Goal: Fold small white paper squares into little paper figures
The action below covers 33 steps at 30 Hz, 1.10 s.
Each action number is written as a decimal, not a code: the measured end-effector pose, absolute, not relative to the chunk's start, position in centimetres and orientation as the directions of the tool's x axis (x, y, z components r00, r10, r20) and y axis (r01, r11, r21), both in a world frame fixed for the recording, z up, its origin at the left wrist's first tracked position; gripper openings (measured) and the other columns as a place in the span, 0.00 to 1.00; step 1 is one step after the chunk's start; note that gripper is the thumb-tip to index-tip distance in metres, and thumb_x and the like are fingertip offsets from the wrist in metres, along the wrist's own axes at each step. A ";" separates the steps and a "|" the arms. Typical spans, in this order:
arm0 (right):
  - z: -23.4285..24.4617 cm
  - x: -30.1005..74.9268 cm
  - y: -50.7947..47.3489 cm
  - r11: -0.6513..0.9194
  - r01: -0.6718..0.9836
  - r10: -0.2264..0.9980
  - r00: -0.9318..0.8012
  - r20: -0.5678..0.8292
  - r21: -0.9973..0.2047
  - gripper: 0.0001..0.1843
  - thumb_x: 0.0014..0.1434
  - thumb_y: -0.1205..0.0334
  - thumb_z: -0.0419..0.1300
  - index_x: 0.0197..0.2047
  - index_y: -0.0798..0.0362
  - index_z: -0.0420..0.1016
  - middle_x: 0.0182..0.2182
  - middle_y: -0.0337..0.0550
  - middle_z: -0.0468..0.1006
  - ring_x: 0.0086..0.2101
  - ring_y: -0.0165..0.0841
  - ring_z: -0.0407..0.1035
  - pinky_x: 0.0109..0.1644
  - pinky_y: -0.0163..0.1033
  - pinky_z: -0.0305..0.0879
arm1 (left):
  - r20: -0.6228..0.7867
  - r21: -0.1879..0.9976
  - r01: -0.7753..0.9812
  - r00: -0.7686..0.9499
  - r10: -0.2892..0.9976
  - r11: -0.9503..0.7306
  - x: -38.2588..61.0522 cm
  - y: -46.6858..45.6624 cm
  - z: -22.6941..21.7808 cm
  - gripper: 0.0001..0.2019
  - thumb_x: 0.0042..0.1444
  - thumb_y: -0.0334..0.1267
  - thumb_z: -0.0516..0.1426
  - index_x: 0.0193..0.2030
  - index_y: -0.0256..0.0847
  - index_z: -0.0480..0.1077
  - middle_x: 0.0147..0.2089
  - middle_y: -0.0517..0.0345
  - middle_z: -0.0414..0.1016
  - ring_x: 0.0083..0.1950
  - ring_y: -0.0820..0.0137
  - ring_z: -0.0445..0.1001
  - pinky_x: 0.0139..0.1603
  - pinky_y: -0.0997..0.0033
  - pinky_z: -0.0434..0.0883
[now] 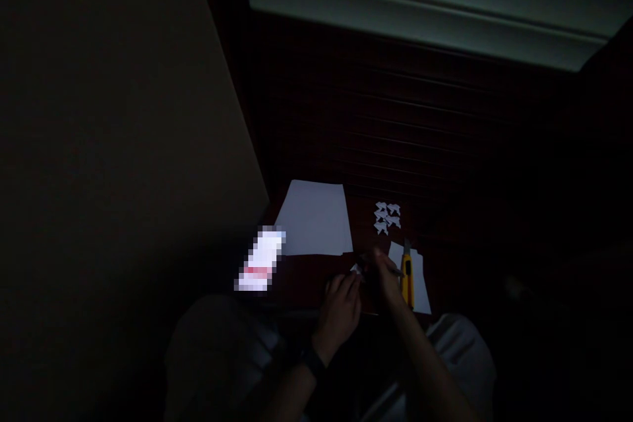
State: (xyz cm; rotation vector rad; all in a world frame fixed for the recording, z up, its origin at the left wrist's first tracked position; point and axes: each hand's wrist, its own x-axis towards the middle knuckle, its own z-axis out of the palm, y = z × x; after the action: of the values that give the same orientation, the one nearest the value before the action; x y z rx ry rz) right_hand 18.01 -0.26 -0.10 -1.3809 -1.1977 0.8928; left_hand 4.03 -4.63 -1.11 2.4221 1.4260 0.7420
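The scene is very dark. My left hand [340, 306] rests on a dark table [306, 280], fingers curled on a tiny white paper piece [355, 269]. My right hand [386, 273] is closed in a writing grip on a thin dark pen-like tool, its tip at the same paper piece. A yellow utility knife [407, 275] lies just right of my right hand on a white paper sheet [420, 280]. A dark band sits on my left wrist.
A large white sheet [315, 217] lies further back. Several small folded white paper shapes [387, 216] are grouped to its right. A bright blurred phone screen [261, 258] lies at the table's left edge. A wall rises at left, dark slats behind.
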 end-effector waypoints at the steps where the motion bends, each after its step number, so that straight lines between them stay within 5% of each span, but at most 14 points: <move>1: -0.1 18.0 -0.1 0.037 0.204 0.973 0.217 0.082 -0.978 0.17 0.51 0.47 0.55 0.31 0.52 0.72 0.24 0.40 0.74 0.26 0.33 0.67 0.27 0.35 0.61 | 0.304 0.439 0.745 0.404 0.863 -0.503 4.0 -4.6 -1.1 0.21 0.54 0.30 0.48 0.56 0.39 0.59 0.57 0.52 0.61 0.54 0.60 0.58 0.55 0.53 0.57; 9: -1.1 17.4 0.0 0.005 0.243 0.959 0.273 0.073 -0.970 0.15 0.49 0.51 0.58 0.31 0.56 0.74 0.26 0.44 0.77 0.28 0.35 0.70 0.31 0.37 0.64 | 0.304 0.416 0.744 0.427 0.851 -0.522 4.0 -4.5 -1.5 0.21 0.54 0.29 0.48 0.56 0.40 0.60 0.56 0.52 0.63 0.54 0.60 0.59 0.53 0.53 0.58; 15: -1.3 17.0 -0.7 0.024 0.388 0.873 0.441 0.209 -0.921 0.18 0.56 0.51 0.50 0.39 0.56 0.72 0.35 0.48 0.76 0.36 0.38 0.69 0.38 0.38 0.62 | 0.310 0.386 0.744 0.452 0.836 -0.545 3.9 -4.4 -1.8 0.23 0.55 0.29 0.48 0.59 0.41 0.55 0.60 0.54 0.59 0.54 0.62 0.60 0.54 0.54 0.59; 22: -0.9 17.7 -1.0 0.096 0.552 0.959 0.173 0.226 -0.828 0.10 0.55 0.56 0.53 0.36 0.52 0.71 0.29 0.41 0.74 0.31 0.34 0.67 0.35 0.35 0.61 | 0.342 0.407 0.699 0.481 0.807 -0.589 3.9 -4.4 -3.0 0.20 0.54 0.28 0.48 0.55 0.39 0.61 0.58 0.52 0.61 0.56 0.63 0.60 0.56 0.56 0.60; 28: -1.5 18.2 -1.3 0.100 0.411 0.964 0.185 0.190 -0.906 0.07 0.51 0.59 0.57 0.34 0.52 0.68 0.28 0.39 0.73 0.29 0.33 0.66 0.32 0.35 0.61 | 0.408 0.579 0.614 0.352 0.842 -0.537 3.8 -4.2 -3.3 0.19 0.56 0.27 0.46 0.53 0.42 0.62 0.54 0.54 0.65 0.54 0.67 0.63 0.55 0.61 0.64; 33: -1.2 18.3 -1.8 0.113 0.359 0.973 0.151 0.177 -0.927 0.07 0.49 0.60 0.58 0.34 0.51 0.69 0.30 0.40 0.73 0.31 0.34 0.67 0.35 0.36 0.61 | 0.326 0.772 0.527 0.150 0.933 -0.354 3.6 -3.5 -1.9 0.13 0.57 0.31 0.49 0.48 0.44 0.66 0.48 0.55 0.68 0.47 0.70 0.69 0.50 0.67 0.68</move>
State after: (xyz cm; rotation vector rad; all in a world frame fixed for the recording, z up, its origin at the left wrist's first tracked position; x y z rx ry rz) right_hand 18.29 -1.81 -1.21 -1.4264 -1.3853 0.7747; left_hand 3.56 -3.47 -1.94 1.9486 1.3885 1.1051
